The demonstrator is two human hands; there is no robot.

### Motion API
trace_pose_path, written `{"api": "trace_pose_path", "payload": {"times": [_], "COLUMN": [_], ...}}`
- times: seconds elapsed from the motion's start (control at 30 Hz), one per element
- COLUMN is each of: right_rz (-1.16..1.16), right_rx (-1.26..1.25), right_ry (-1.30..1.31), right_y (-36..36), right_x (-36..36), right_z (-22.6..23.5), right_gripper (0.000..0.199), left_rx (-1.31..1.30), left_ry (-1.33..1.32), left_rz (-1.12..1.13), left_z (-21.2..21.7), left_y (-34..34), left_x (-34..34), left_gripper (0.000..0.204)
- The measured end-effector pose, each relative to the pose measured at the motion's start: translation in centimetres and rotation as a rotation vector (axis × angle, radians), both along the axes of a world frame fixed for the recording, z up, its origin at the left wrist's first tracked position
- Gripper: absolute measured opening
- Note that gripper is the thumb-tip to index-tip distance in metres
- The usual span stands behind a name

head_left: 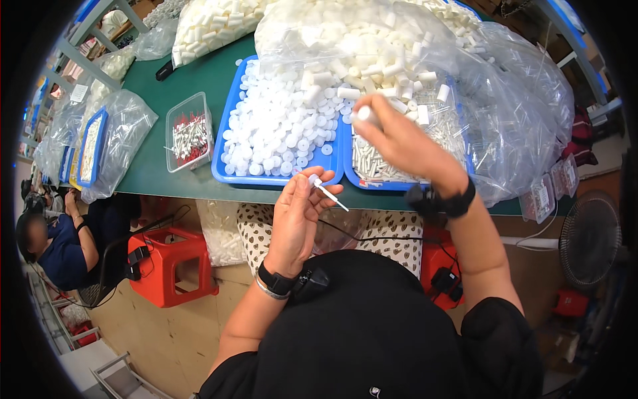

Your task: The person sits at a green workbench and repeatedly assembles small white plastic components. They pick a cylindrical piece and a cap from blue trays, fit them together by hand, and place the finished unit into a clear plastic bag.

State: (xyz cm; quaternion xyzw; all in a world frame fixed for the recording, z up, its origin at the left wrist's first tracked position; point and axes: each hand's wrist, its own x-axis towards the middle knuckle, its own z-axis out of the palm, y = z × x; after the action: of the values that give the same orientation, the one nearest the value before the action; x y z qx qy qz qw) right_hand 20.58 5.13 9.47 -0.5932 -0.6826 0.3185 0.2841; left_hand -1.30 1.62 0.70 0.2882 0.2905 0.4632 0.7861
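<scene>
My left hand (pixel 293 225), in front of the table edge, pinches a thin white stick (pixel 331 195) with a small translucent disc at its upper end. The stick slants down to the right. Over the right-hand blue tray (pixel 389 185) my right hand (pixel 405 143) is closed on a white cylinder (pixel 366 116), slightly blurred. That tray holds many small thin white pins, with larger white cylinders heaped at its back. Left of it, another blue tray (pixel 279 179) is filled with translucent white discs (pixel 266 136).
A clear plastic box (pixel 208 126) of red and white pieces stands left of the trays. A large clear bag (pixel 319 30) of white cylinders lies behind them. Red stools (pixel 156 282) stand below the green table (pixel 149 93); a person (pixel 66 249) sits at left, a fan (pixel 590 239) at right.
</scene>
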Motion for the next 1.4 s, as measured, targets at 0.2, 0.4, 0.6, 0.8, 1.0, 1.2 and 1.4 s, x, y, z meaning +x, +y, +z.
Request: {"api": "trace_pose_path", "payload": {"times": [0.2,0.4,0.6,0.8,1.0,1.2,1.4], "right_rz": [0.071,-0.097,0.051,0.030,0.007,-0.057,-0.053], "right_rx": [0.132,-0.277,-0.458,-0.570,-0.510,-0.617,-0.506], "right_ry": [0.127,0.478,0.658,0.764,0.616,0.972,0.903], "right_y": [-6.2,-8.2,-8.8,-9.2,-9.4,-9.4,-10.2], "right_x": [-1.9,-2.2,-1.4,-1.3,-2.0,-1.4,-1.3], "right_z": [-2.7,-5.0,-5.8,-6.4,-6.2,-7.4,-6.9], "right_gripper": [0.021,0.027,0.031,0.028,0.015,0.015,0.017], "left_rx": [0.135,0.255,0.357,0.015,-0.096,-0.095,-0.025], "left_ry": [0.037,0.268,0.304,0.120,0.195,0.303,0.258], "left_rz": [-0.072,-0.142,-0.206,-0.269,-0.286,-0.254,-0.287], "left_z": [0.9,-0.3,-0.5,-1.0,-0.5,-0.6,0.2], "left_y": [-1.0,-1.7,-2.2,-2.1,-2.0,-2.1,-2.6], "left_x": [0.4,0.3,-0.1,0.1,0.9,1.2,1.5], "left_gripper": [0.034,0.031,0.032,0.028,0.029,0.029,0.037]}}
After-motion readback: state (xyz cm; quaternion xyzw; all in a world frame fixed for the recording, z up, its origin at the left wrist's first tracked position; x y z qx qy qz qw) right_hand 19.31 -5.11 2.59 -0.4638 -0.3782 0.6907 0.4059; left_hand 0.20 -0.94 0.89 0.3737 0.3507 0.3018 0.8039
